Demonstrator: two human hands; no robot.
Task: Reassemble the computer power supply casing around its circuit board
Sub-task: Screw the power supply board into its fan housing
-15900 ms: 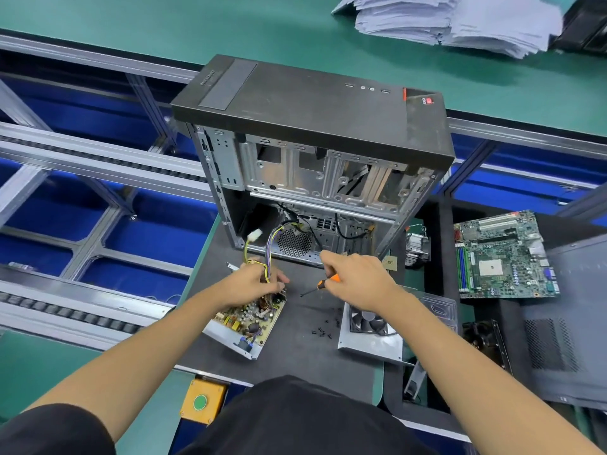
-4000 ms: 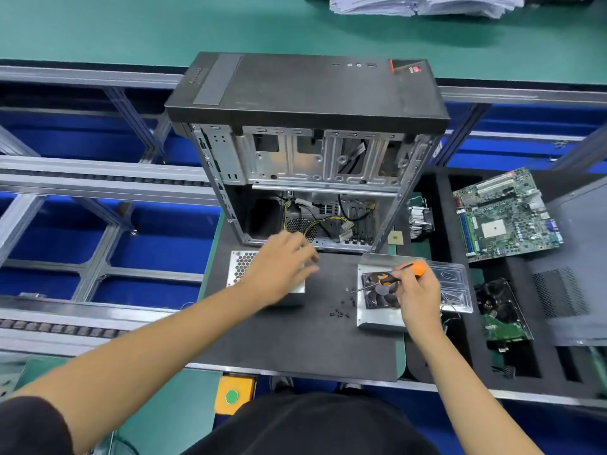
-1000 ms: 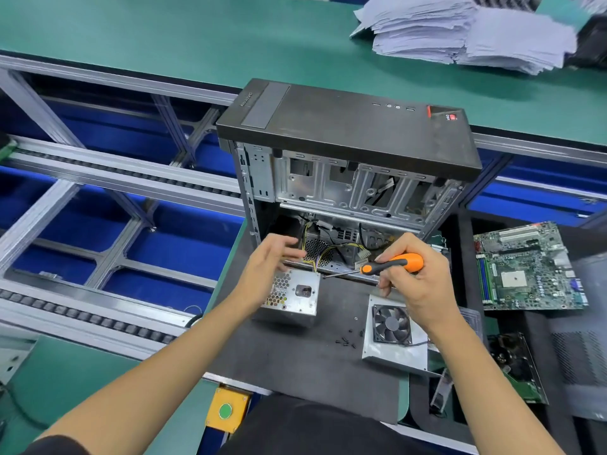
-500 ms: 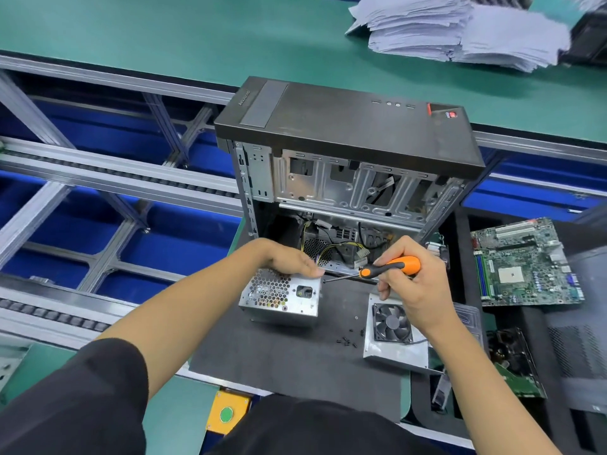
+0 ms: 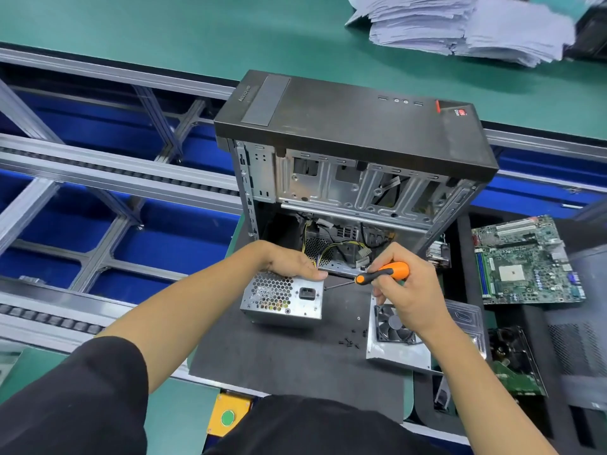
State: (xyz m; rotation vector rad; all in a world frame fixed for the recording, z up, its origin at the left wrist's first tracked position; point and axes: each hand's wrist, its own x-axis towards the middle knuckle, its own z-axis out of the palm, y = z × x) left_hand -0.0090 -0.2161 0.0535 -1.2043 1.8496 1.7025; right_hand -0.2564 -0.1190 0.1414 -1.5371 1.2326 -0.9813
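Left hand (image 5: 292, 262) grasping casing (image 5: 282, 298) top edge; right hand (image 5: 405, 290) clenched around screwdriver (image 5: 382, 274), tip at casing's right side.

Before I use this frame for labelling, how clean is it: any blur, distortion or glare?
Head view: wide-angle bending bows the conveyor rails; the paper stack at the top right is smeared; the power supply casing, screwdriver and both hands are sharp; lighting is even, shadows are soft, and only a mild sheen lies on the computer case.
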